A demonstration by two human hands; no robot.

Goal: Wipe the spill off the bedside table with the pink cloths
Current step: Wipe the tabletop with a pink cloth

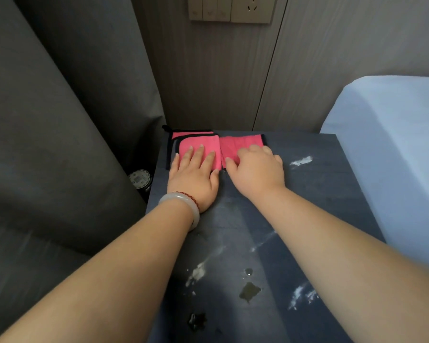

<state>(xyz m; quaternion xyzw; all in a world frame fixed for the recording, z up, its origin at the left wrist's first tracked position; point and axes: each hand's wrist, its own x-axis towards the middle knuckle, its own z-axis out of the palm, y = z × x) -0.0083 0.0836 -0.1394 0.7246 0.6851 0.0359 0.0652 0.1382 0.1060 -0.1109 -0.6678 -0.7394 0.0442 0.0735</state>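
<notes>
Two pink cloths with dark edging lie side by side at the back of the dark bedside table [332, 184]. My left hand [195, 173] lies flat with straight fingers on the left cloth [198, 142], which is a folded stack. Fingers of my right hand [256, 169] curl onto the near edge of the right cloth [240, 143]. Puddles of spilled liquid [249, 290] sit on the table's near part, between my forearms, with another puddle [197, 320] closer to the front edge. White smears [301, 160] mark the surface right of my right hand.
A grey curtain [60, 120] hangs left of the table. A bed with a pale blue sheet [394, 144] borders the right side. A wood-panel wall with a switch and socket plate [230, 8] stands behind. A small round object [139, 179] sits on the floor left of the table.
</notes>
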